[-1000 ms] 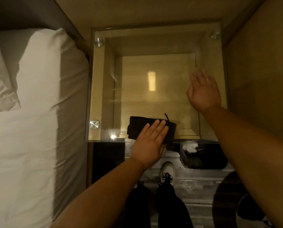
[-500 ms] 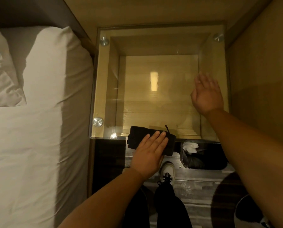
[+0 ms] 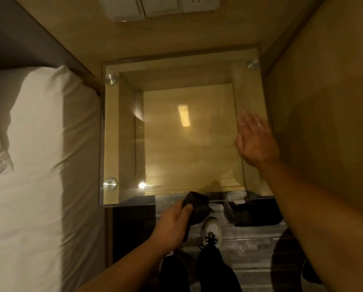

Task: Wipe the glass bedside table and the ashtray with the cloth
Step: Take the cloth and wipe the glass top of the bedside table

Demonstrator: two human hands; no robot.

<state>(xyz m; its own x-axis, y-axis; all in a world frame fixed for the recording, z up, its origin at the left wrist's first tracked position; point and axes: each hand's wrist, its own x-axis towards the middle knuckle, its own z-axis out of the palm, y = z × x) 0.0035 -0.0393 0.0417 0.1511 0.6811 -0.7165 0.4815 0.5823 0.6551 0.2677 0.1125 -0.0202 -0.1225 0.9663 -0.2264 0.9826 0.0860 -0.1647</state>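
The glass bedside table [image 3: 121, 131] fills the middle of the view, a clear top on a wooden box with metal studs at its corners. My left hand [image 3: 174, 222] grips the black cloth [image 3: 197, 207] just off the table's near edge, with the cloth bunched between thumb and fingers. My right hand [image 3: 254, 140] lies flat with straight fingers on the right side of the glass. No ashtray is in view.
A bed with white sheets and a pillow [image 3: 39, 144] lies to the left. A wooden wall [image 3: 324, 102] stands on the right. A switch panel [image 3: 155, 7] is on the back wall. My shoe [image 3: 212, 230] and a dark bin [image 3: 256, 216] are on the floor below.
My left hand slid the cloth back off the near edge and now grips it instead of pressing it flat. The view tilted up. My right hand stayed on the glass.
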